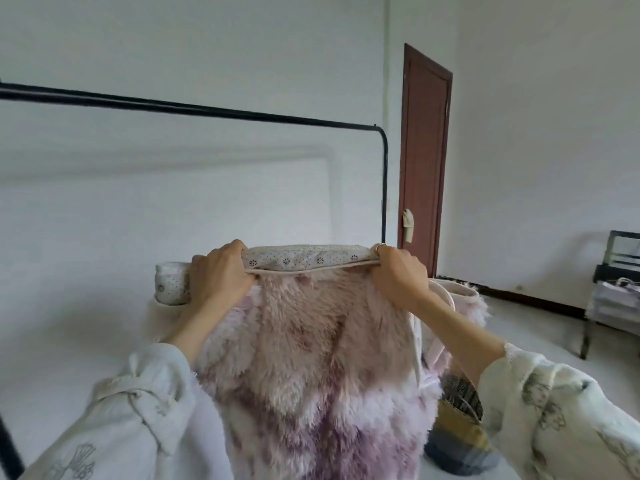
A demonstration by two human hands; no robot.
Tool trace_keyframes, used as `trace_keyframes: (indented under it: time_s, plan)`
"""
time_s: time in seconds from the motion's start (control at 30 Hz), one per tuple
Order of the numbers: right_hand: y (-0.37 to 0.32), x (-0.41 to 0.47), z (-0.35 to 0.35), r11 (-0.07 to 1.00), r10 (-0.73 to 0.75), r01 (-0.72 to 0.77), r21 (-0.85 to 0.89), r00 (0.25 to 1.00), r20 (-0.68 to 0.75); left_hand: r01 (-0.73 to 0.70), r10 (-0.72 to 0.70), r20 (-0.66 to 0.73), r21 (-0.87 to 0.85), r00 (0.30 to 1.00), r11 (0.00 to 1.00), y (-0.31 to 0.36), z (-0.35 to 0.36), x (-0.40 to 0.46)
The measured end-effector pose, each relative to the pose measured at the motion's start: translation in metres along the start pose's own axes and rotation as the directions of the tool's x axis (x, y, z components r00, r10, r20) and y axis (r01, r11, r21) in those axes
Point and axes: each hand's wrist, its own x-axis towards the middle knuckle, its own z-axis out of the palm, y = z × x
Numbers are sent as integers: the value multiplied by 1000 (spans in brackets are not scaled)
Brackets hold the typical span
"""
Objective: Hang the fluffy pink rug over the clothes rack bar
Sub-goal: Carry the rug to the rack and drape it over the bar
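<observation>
The fluffy pink rug (311, 358) hangs in front of me, pile side toward me, its top edge folded over so the dotted floral backing shows. My left hand (216, 275) grips that top edge on the left. My right hand (398, 275) grips it on the right, a ring on one finger. The black clothes rack bar (207, 110) runs across the upper left, above and beyond the rug's top edge, bending down into a post at its right end. The rug does not touch the bar.
A white bed or mattress (86, 271) lies behind and below the rack. A brown door (424, 161) stands at the right. A woven basket (457, 434) sits by my right arm. A dark shelf (613, 292) stands at the far right.
</observation>
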Motion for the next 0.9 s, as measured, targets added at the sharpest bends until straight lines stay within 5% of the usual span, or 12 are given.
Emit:
trace_keyframes:
  time_s: [0.23, 0.57, 0.73, 0.83, 0.9]
  plan:
    - [-60, 85, 83, 774, 95, -311, 551, 918, 385, 155, -157, 10, 114, 988, 981, -69, 30, 27]
    - [-123, 165, 125, 643, 71, -353, 680, 911, 406, 179, -197, 92, 174, 976, 968, -120, 43, 70]
    - [-133, 185, 133, 473, 107, -459, 752, 877, 468, 203, -195, -61, 176, 979, 963, -109, 48, 82]
    - [-134, 191, 138, 397, 116, -544, 739, 829, 548, 204, -212, 0, -257, 977, 944, -96, 54, 84]
    - [-135, 192, 142, 362, 116, -580, 730, 805, 582, 273, -171, 221, -604, 960, 749, -80, 46, 85]
